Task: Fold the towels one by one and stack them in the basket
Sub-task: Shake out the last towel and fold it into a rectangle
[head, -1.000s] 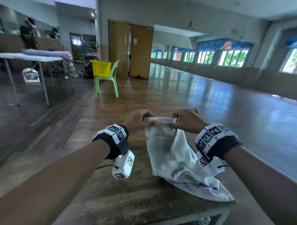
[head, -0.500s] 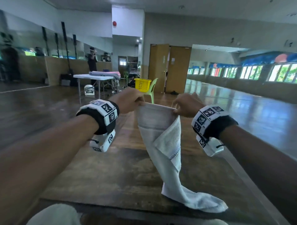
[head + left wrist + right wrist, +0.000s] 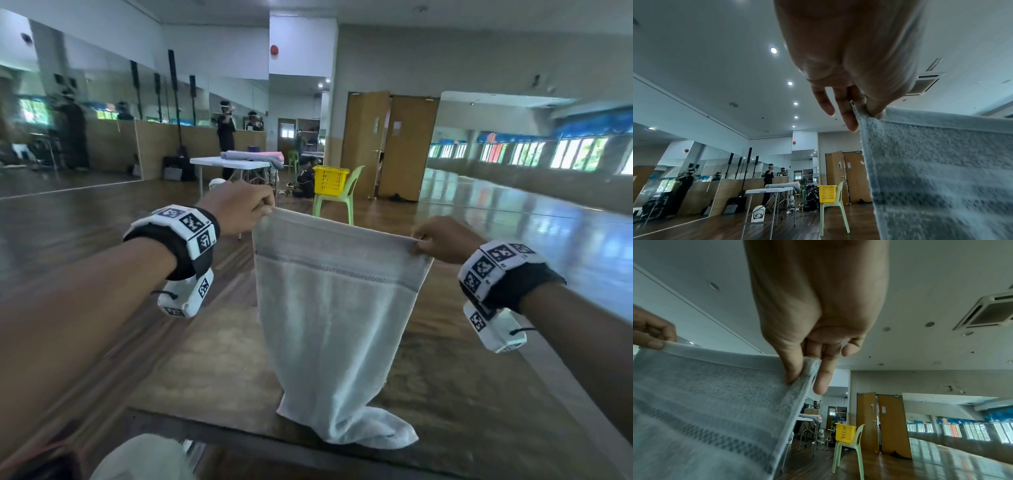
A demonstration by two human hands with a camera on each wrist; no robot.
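Both hands, left hand (image 3: pixel 239 209) and right hand (image 3: pixel 445 240), pinch the towel's (image 3: pixel 332 315) top corners; its tail drags the desk (image 3: pixel 205 370), so a slipping pinch could bunch it.

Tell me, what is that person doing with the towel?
A person is holding up a pale towel by its top edge, getting ready to fold it. The left hand pinches one top corner and the right hand pinches the other, so the top edge is stretched out between them. The towel hangs down, and its bottom end lies crumpled on the wooden table. Farther back in the room, a yellow basket sits on a green chair.
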